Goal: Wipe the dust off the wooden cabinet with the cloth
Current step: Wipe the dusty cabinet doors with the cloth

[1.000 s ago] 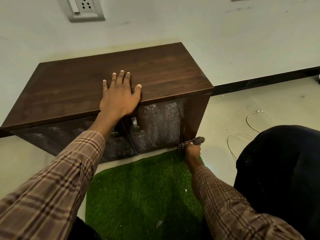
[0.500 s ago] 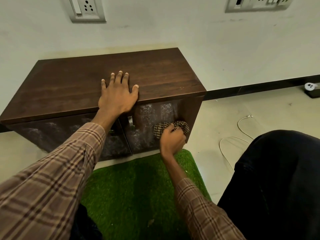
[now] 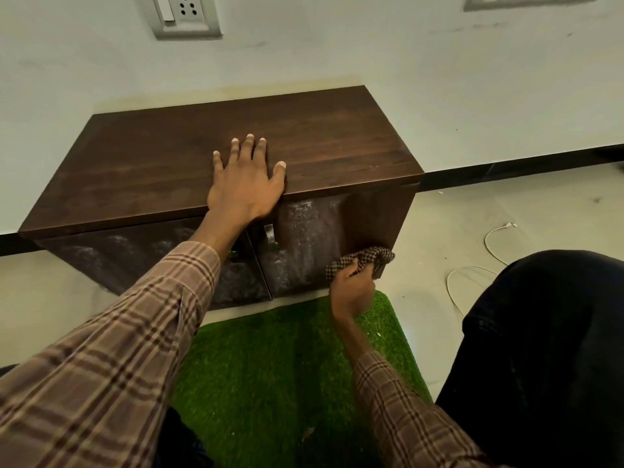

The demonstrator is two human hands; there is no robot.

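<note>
Two hands are at work: our right hand (image 3: 351, 292) grips the bunched checked cloth (image 3: 363, 261) against the lower right corner of the wooden cabinet (image 3: 304, 146) front, just above the hand, while our left hand (image 3: 244, 184) lies flat and spread on the top's near edge. We see the cabinet's long axis running left to right along the wall (image 3: 337, 55), its dusty doors facing us, with a metal handle (image 3: 269, 233) between the hands. Near us lies a green turf mat (image 3: 277, 373); a white cable (image 3: 486, 251) trails on the floor at right.
</note>
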